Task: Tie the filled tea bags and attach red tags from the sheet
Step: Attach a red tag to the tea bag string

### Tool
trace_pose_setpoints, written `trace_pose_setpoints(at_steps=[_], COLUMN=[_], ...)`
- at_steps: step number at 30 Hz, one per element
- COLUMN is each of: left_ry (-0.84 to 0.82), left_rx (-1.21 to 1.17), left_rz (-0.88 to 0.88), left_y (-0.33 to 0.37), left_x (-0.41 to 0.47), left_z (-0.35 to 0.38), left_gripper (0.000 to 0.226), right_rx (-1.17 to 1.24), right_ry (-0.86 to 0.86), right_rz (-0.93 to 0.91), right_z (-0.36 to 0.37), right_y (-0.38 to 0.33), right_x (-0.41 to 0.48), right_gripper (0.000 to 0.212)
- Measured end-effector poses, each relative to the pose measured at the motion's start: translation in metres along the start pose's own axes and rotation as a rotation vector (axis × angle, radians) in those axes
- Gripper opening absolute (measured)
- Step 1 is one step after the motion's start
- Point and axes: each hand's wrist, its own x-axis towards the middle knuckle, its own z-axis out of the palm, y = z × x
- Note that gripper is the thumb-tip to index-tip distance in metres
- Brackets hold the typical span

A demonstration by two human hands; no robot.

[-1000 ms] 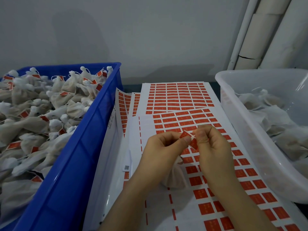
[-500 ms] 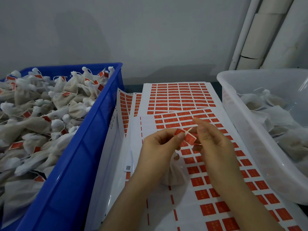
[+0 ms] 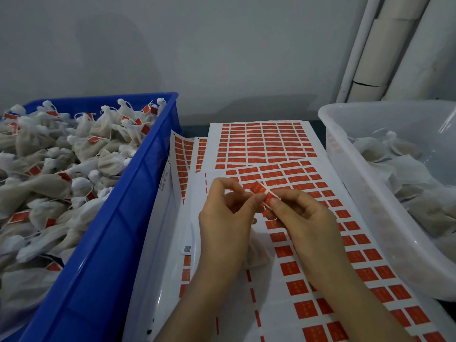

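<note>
Here, above the sticker sheet (image 3: 283, 280): left hand (image 3: 222, 223) and right hand (image 3: 303, 218) both pinching one red tag (image 3: 259, 190), white string across it.

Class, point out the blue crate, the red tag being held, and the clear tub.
blue crate (image 3: 118, 243): head view, its right outer wall.
red tag (image 3: 257, 188): head view, its upper half.
clear tub (image 3: 350, 183): head view, its left wall.

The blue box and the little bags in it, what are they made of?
Blue box: looks like hard plastic, since its smooth wall shines a bit. Little bags: seem thin, soft, papery cloth, white and dull, crumpled and bunched at the tied tops. I can't tell exactly which.
</note>
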Motion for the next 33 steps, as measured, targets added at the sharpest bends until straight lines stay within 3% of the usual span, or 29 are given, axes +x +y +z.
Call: trace_pose_setpoints(at_steps=[7,13,33], left_ry=[-0.057,-0.038,-0.093], left_rx=[0.002,-0.030,-0.051], left_rz=[0.019,0.035,-0.011], left_y=[-0.0010,0.0021,-0.0056], left_x=[-0.0032,-0.0034,-0.0012], left_z=[0.0013,0.0016,0.0022], left_gripper=[0.020,0.021,0.017], right_rx=[-0.011,0.015,-0.174], right_ry=[0.011,0.034,0.017], right_rz=[0.001,0.022,-0.151], right_z=[0.0001,0.0010,-0.0003], right_y=[-0.0007,-0.0034,-0.0010], right_x=[-0.0005,-0.0009,-0.0040], right_gripper=[0.005,0.024,0.014])
